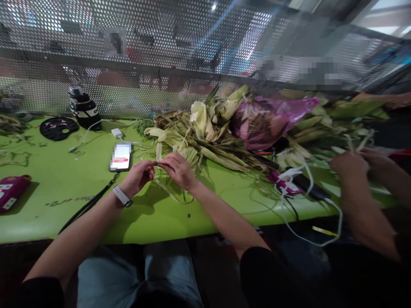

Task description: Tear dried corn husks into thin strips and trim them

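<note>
Two legs in blue-grey trousers (109,278) lay nearest the camera, below the edge of one green table (144,226), with a black sleeve on each of the wearer's two arms. Both of the person's hands met over the table: the left hand (139,175), with one pale-banded watch (122,196) at its wrist, and the right hand (180,171). Thumb and fingers were drawn together on each, the tips nearly touching as they pinched one pale husk strip (159,150), which stood up just behind the fingertips; the exact grip was partly hidden. One thin curved strip (167,191) lay below them. Beyond, one heap of husks (221,158) spread along the table, its leaves too tangled to count, with one pink plastic bag (261,126) resting among them. Left of the heap were one lit phone (121,156) with one dark strap (93,203), one white adapter (117,133), one dark bottle (86,111) and one round black mat-like piece (58,128). Two magenta boxes were visible, one at the far left (13,193) and one at the right (287,185), beside one black cylinder (310,185) with a white cable (338,214). Further right, a co-worker's two hands (349,164) came close together at several pale strips (358,143). One perforated metal panel (135,68) stood behind everything.
</note>
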{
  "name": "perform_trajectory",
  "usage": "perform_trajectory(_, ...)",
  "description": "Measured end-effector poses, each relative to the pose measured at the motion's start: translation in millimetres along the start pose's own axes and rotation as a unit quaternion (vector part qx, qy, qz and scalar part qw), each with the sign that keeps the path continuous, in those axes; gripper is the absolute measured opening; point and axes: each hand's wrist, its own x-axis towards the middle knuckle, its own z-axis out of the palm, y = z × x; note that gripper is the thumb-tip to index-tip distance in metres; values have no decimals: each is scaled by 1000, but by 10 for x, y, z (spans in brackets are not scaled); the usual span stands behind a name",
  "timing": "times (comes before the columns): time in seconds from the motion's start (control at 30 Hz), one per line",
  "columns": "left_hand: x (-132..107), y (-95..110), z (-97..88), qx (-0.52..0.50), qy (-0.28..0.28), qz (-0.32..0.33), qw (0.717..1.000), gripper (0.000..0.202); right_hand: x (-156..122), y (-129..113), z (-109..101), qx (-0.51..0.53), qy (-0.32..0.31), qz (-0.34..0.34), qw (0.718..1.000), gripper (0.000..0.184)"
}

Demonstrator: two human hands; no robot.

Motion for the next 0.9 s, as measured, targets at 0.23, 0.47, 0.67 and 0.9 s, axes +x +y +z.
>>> perform_trajectory(0.23, 12, -21, -4, -9, -2, 8, 1000, 6, 7, -35, 8, 29, 0, 23, 999, 14)
perform_trajectory(0.47, -33, -10, 23, 11, -16, 16, 1000, 10, -32, -6, 71, -30, 11, -10, 999, 15)
perform_trajectory(0.67, -33, -9, 36, 10, -8, 10, 1000, 8, -40, -3, 100, -46, -21, -11, 999, 15)
perform_trajectory(0.9, 8, -82, -8, 27, -8, 38, 999, 11, -48, -36, 123, 27, 11, 44, 999, 17)
